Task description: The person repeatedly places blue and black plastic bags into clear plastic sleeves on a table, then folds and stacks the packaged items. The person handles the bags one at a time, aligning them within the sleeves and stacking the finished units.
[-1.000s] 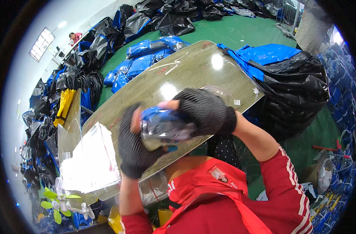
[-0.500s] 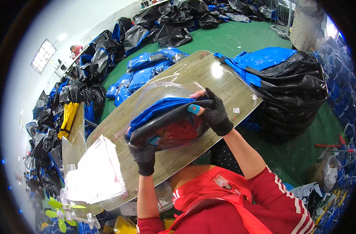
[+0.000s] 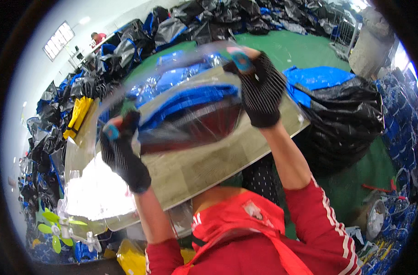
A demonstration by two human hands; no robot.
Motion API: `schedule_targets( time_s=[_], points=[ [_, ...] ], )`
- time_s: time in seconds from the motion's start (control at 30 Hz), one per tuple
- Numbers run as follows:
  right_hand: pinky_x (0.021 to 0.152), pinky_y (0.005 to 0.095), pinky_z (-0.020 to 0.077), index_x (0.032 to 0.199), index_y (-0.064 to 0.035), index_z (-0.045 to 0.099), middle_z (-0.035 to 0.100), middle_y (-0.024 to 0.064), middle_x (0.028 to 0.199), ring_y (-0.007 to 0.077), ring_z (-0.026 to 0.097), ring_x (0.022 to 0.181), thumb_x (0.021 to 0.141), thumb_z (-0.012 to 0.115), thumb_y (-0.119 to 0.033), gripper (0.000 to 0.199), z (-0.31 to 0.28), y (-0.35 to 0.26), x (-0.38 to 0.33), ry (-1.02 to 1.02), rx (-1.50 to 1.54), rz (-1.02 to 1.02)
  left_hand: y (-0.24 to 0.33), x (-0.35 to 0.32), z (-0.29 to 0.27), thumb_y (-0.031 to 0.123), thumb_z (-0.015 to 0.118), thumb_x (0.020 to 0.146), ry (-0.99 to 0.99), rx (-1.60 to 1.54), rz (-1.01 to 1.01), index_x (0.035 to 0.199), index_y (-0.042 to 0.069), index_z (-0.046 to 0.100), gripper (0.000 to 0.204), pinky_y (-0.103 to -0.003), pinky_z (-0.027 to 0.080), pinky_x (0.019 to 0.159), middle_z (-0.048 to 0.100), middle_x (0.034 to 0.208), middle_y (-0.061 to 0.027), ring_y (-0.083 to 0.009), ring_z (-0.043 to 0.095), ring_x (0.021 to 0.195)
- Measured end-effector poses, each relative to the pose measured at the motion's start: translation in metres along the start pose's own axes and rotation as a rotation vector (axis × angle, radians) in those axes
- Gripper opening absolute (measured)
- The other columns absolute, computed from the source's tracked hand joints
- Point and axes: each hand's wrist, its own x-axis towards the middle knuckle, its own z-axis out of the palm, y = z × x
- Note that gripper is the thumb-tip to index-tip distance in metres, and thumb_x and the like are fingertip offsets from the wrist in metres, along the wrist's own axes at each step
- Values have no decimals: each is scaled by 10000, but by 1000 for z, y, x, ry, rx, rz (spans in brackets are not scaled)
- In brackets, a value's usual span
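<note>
A clear plastic bag hangs stretched between my two raised hands. Inside it, low down, lies a folded blue and black sheet bundle with some dark red showing underneath. My left hand, in a black dotted glove with bare fingertips, is closed on the bag's left upper side. The right upper side is gripped by my right hand, gloved the same way, with blue tape round a finger. Motion blurs the bag's edge and both hands' fingers. The bag is held over a wood-patterned table.
White sheets lie bright at the table's left. Packed blue bundles sit beyond the table. A large blue and black pile stands against its right end. Yellow folded material and a small green fan are at left.
Both hands have risen and spread apart, moving from the bundle's ends to the bag's upper sides. The bag now stands taller, with the bundle lower in it.
</note>
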Motion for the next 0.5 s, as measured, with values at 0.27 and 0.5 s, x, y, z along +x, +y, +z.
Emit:
schedule_targets(
  time_s=[0.27, 0.5],
  points=[
    [440, 281, 457, 1133, 29, 588, 675, 104, 798, 119, 586, 545, 959, 492, -73, 224, -33, -30, 3, -289, -341, 90, 27, 11, -49, 300, 527, 970, -335, 80, -338, 1043, 45, 617, 280, -268, 525, 628, 649, 857, -75, -147, 643, 694],
    [625, 347, 497, 955, -69, 630, 658, 73, 706, 166, 634, 627, 878, 645, -215, 166, 0, 145, -136, -511, -268, 765, -162, -64, -60, 223, 439, 963, -245, -465, -1291, 1206, -66, 534, 389, -421, 504, 951, 594, 1214, -255, -342, 619, 1083]
  ],
)
